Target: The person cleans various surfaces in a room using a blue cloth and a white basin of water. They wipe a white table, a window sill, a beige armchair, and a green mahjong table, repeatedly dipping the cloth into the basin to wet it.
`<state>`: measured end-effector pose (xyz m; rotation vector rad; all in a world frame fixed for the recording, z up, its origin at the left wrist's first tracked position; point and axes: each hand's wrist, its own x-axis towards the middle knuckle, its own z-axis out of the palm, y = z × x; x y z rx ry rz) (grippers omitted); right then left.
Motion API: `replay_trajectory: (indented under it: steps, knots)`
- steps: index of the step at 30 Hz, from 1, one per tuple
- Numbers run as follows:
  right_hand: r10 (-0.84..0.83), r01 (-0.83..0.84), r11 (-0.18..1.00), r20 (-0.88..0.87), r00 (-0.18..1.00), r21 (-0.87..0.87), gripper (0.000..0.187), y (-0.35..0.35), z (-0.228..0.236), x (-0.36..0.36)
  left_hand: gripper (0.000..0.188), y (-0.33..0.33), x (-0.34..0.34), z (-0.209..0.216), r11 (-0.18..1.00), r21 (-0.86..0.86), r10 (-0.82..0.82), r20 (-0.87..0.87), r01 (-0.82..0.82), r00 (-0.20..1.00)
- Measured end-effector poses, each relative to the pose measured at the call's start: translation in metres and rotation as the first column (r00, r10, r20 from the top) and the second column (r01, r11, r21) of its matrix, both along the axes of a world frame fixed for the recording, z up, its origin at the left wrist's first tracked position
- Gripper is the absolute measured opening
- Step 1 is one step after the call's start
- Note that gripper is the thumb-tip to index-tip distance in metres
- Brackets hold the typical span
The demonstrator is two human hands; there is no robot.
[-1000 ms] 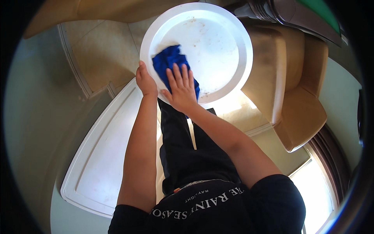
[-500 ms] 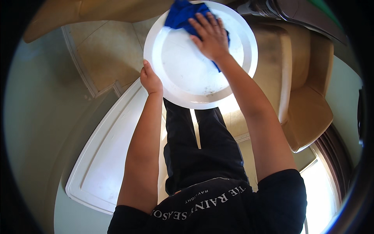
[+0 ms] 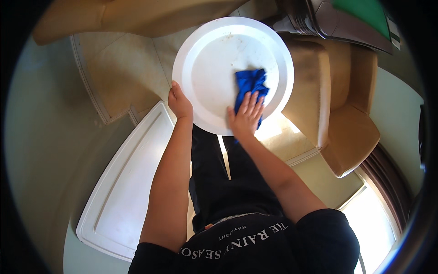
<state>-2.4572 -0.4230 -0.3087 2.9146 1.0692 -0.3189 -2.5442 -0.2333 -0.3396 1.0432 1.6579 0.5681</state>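
A large round white tray point(image 3: 207, 73) with a broad rim is held up in front of my legs. My left hand point(image 3: 180, 103) is closed on its left rim, thumb uppermost and the other fingers hidden beneath. On the right part of the tray's inner face lies a crumpled blue cloth point(image 3: 250, 82). My right hand point(image 3: 246, 119) rests flat over the cloth's lower part, fingers stretched out and thumb apart, pressing it to the surface. Small dark specks show near the tray's far edge and middle.
A white rectangular panel point(image 3: 132, 192) with a raised border leans at the lower left. Tan padded seats stand at the right, one being a chair point(image 3: 351, 132), and another tan seat point(image 3: 137, 18) crosses the top. Dark furniture with a green top point(image 3: 362, 13) is at upper right.
My right hand and the blue cloth have slid from the tray's far part toward me, uncovering specks there. The tray has shifted slightly nearer, with my left hand still on its rim.
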Motion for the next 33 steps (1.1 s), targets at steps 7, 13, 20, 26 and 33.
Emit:
replay_trajectory:
  steps: [7,13,20,26,33]
  knots:
    - [0.252,-0.219,0.966,-0.298,0.921,0.139,0.084,0.052,0.031,-0.057,0.077,0.009,-0.017,-0.022,0.986,-0.058,-0.152,0.072,0.156,0.986]
    - [0.422,-0.391,0.907,-0.355,0.835,0.157,0.093,0.07,0.038,-0.059,0.079,0.026,-0.03,0.015,0.847,-0.454,-0.21,0.19,0.276,0.959]
    - [0.186,0.016,0.952,-0.62,0.762,0.305,0.073,0.036,0.051,-0.075,0.055,0.013,-0.06,0.063,0.747,-0.408,-0.517,0.14,0.524,0.845]
    - [-0.254,0.553,0.795,-0.965,-0.066,-0.247,0.055,0.073,0.123,-0.025,0.067,0.01,-0.073,0.147,0.621,-0.107,-0.766,0.124,0.776,0.63]
    - [0.271,0.51,0.859,-0.881,-0.388,0.04,0.067,0.091,0.258,0.021,0.079,0.06,-0.061,0.195,0.645,0.035,-0.735,0.305,0.764,0.606]
